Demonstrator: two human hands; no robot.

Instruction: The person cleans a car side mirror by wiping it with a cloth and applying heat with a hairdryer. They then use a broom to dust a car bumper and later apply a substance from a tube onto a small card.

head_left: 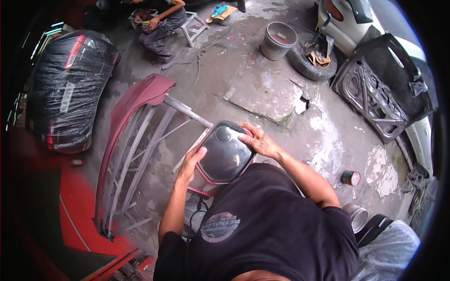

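In front of my body I hold a glossy dark panel (224,157), rounded at the corners, with a red rim and a round mark near its far end. Its exact kind cannot be made out. My left hand (188,165) grips its left edge, thumb on top and the other fingers mostly hidden beneath. Around the far right corner my right hand (260,142) is closed, its thumb lying on the shiny face. Just left of the panel stands a metal frame stand (152,124), with a dark red curved car body panel (123,112) on it.
A plastic-covered car (77,89) stands at left, above a red car part (77,210). Ahead, a person (164,23) sits on a stool (190,30). A bucket (276,40), tire (313,61), black trunk lid (382,89) and small can (350,178) lie rightward.
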